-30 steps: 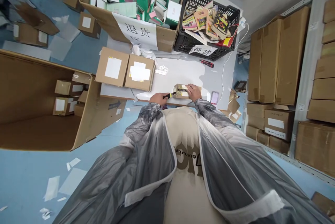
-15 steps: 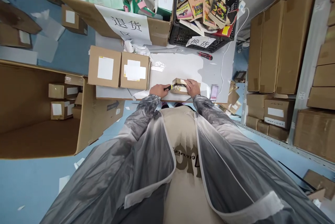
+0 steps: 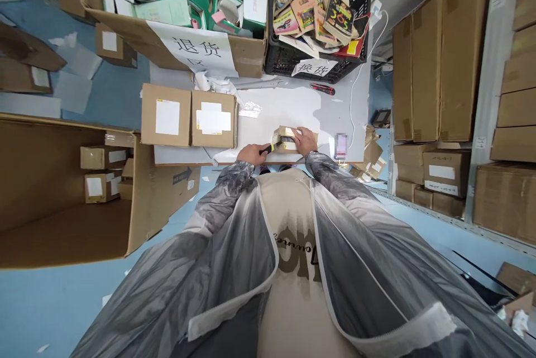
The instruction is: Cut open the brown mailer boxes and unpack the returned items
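Left hand (image 3: pixel 251 153) gripped a yellow-black utility knife (image 3: pixel 268 149) at the small taped cardboard parcel (image 3: pixel 283 138), which sat at the white desk's (image 3: pixel 293 109) six o'clock edge. Right hand (image 3: pixel 304 139) pressed flat on top; the parcel looked only partly slit, nothing unpacked.

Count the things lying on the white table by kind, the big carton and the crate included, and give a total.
Closed cardboard boxes with white labels: 2
Small taped box under the right hand: 1
Yellow-and-black knife in the left hand: 1
Red-handled cutter: 1
Open carton of green boxes: 1
Black crate of booklets: 1
Total: 7
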`<state>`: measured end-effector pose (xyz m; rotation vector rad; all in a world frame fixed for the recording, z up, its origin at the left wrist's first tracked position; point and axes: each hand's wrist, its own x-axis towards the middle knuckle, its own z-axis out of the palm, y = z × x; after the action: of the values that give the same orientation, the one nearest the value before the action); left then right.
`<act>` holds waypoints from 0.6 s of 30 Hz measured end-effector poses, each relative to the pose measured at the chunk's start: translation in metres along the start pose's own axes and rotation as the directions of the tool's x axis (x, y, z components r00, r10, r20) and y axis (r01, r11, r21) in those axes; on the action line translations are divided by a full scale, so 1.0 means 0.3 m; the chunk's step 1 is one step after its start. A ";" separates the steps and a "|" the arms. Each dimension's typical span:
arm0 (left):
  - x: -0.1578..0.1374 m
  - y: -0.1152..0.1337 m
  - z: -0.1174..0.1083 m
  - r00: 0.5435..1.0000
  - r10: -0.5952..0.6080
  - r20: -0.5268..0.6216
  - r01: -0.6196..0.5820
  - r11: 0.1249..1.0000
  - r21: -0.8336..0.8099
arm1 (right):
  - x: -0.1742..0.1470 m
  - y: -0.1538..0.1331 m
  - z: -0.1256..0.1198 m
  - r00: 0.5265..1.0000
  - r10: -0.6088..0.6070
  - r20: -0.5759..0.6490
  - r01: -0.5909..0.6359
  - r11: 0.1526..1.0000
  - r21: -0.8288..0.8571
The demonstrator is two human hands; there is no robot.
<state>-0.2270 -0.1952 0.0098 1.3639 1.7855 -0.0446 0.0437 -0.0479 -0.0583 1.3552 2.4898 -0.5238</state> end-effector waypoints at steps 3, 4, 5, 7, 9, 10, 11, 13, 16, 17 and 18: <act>0.009 0.032 0.017 1.000 0.012 -0.016 -0.011 0.997 0.076 | -0.003 -0.005 -0.001 1.000 0.001 -0.005 -0.001 1.000 0.017; 0.012 0.044 0.026 1.000 0.008 -0.024 -0.005 0.996 0.088 | -0.005 -0.004 -0.002 1.000 -0.009 0.000 0.009 1.000 0.016; 0.014 0.053 0.033 1.000 0.000 -0.028 0.002 0.996 0.086 | -0.007 -0.002 -0.004 1.000 -0.021 0.007 0.021 1.000 0.011; 0.015 0.060 0.046 1.000 -0.012 -0.028 0.013 0.999 0.045 | -0.011 0.002 -0.008 0.999 -0.041 0.025 0.041 0.999 -0.007; 0.012 0.049 0.053 0.999 -0.026 -0.044 0.026 1.000 -0.006 | -0.011 0.006 -0.013 0.998 -0.042 0.036 0.043 0.999 -0.024; 0.009 0.039 0.054 0.998 -0.033 -0.054 0.032 0.999 -0.025 | -0.011 0.006 -0.015 0.998 -0.041 0.038 0.042 0.999 -0.029; 0.005 0.026 0.054 0.997 -0.042 -0.065 0.040 0.998 -0.038 | -0.012 0.006 -0.017 0.998 -0.042 0.039 0.044 0.998 -0.034; -0.006 -0.001 0.051 0.995 -0.057 -0.080 0.052 0.997 -0.053 | -0.016 0.000 -0.019 0.998 -0.048 0.027 0.049 0.998 -0.044; -0.025 -0.031 0.048 0.994 -0.061 -0.090 0.055 0.996 -0.064 | -0.036 -0.019 -0.013 0.999 -0.029 -0.043 0.025 0.996 -0.088; -0.033 -0.037 0.050 0.994 -0.059 -0.090 0.053 0.996 -0.067 | -0.045 -0.028 -0.010 0.998 -0.014 -0.067 0.006 0.994 -0.111; -0.040 -0.040 0.052 0.994 -0.059 -0.089 0.053 0.996 -0.069 | -0.052 -0.037 -0.008 0.997 0.001 -0.080 -0.012 0.991 -0.137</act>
<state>-0.2270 -0.2172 0.0023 1.2863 1.8840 0.0473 0.0426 -0.0642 -0.0480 1.3554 2.5308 -0.2961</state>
